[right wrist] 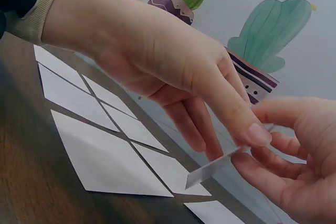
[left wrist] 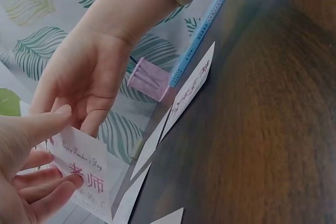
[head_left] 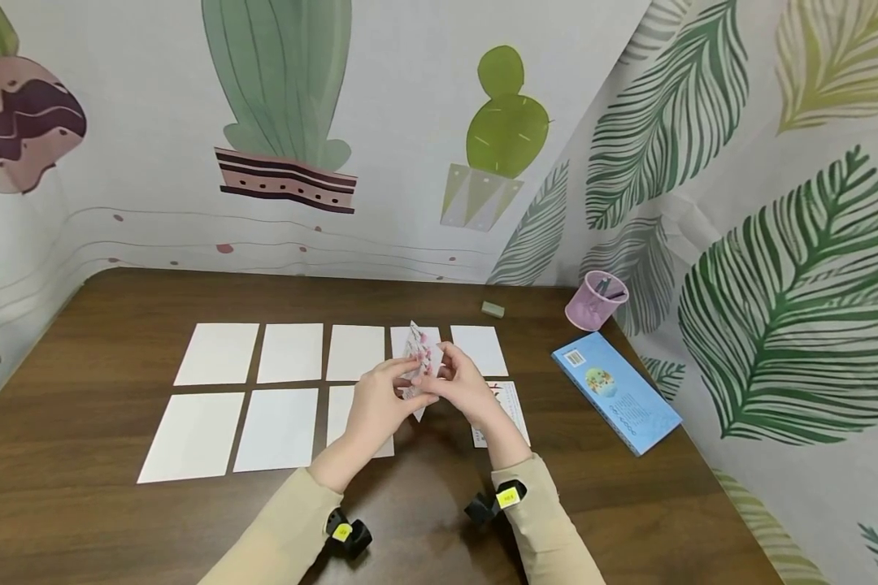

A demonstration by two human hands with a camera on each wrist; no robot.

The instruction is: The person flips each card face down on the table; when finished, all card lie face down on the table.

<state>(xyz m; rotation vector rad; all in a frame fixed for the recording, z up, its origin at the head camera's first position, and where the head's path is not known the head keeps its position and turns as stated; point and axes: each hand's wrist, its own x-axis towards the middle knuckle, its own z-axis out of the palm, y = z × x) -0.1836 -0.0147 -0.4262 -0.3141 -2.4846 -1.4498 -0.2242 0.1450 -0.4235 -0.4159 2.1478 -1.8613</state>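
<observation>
Both hands hold a greeting card (head_left: 426, 351) above the table. Its outer face has pink blossoms. In the left wrist view, the card (left wrist: 88, 156) shows "Happy Teacher's Day" above large pink characters. My left hand (head_left: 376, 400) pinches its left side, thumb on the printed face and fingers behind. My right hand (head_left: 468, 392) grips the right side, and its fingers (left wrist: 94, 114) are partly behind the card. The right wrist view shows the card (right wrist: 212, 168) nearly edge-on between the left hand (right wrist: 173, 66) and the right hand (right wrist: 294, 166).
Several blank white cards (head_left: 215, 353) lie in two rows on the brown table (head_left: 80, 390). A card with red print (head_left: 512, 406) lies under the right forearm. Right of it are a blue book (head_left: 615, 390) and a pink pen holder (head_left: 593, 309). A green eraser-like block (head_left: 493, 309) lies behind.
</observation>
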